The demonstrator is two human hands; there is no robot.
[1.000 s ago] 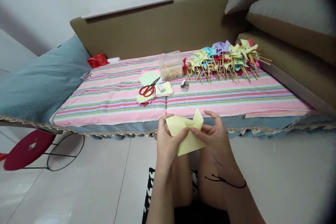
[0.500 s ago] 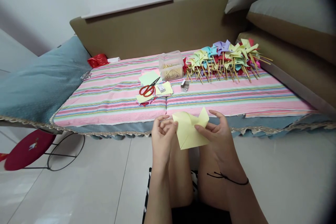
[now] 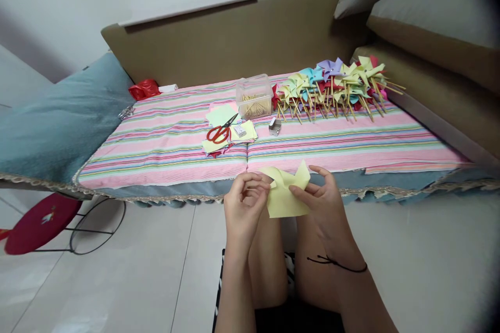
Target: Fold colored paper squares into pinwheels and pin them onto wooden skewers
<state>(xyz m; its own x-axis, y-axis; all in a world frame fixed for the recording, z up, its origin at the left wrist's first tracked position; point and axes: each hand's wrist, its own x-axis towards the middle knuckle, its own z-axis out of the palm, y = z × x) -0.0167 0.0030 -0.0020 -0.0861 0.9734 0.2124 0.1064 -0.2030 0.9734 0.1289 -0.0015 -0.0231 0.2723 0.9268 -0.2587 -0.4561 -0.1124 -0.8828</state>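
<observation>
Above my lap, a yellow paper square is held between both hands, its upper corners bent inward. My left hand pinches the left corner, with the fingers curled. On the other side my right hand grips the paper between thumb and fingers near the upper right corner, which sticks up. Beyond them on the striped cloth lie red-handled scissors on a stack of coloured paper sheets. A small white box rests on the sheets, and an open little box stands to their right.
A clear plastic tub holds wooden sticks. Right of it many finished paper pinwheels lie in a heap. A red plastic bag is at the back left, cushions at the right. A red stool stands on the floor.
My left hand has folded the paper's left corner inward, toward the middle, and its fingers have curled more. My right hand keeps its hold, almost unmoved.
</observation>
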